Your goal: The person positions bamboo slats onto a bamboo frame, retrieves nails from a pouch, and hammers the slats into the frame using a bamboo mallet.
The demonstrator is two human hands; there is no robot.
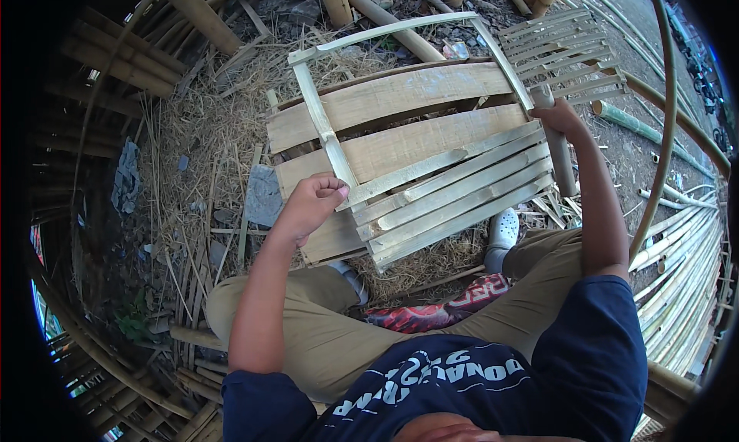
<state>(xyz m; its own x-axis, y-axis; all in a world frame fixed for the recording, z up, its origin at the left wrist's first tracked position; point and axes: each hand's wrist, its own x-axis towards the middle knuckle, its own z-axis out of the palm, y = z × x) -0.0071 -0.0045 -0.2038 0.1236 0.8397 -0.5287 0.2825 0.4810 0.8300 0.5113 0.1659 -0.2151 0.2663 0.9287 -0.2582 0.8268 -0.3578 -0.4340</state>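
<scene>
A frame of pale split-bamboo strips [385, 30] lies over a low bench of wide wooden boards [419, 96]. Several parallel slats [454, 192] fill its near part, while the far part is an open rectangle. My left hand [312, 203] is closed, thumb against fingers, at the left end of the nearest crossing strip; whatever is between the fingertips is too small to make out. At the frame's right side, my right hand [560, 120] wraps round a thick, greyish-brown round stick [563, 161], which stands close to the slat ends.
Another slatted bamboo panel [558, 50] lies beyond the bench at the right. Long bamboo poles [673, 265] are piled on the right. Dry shavings [204, 165] and a grey cloth [264, 196] cover ground at the left. A red printed sack [419, 316] lies between my legs.
</scene>
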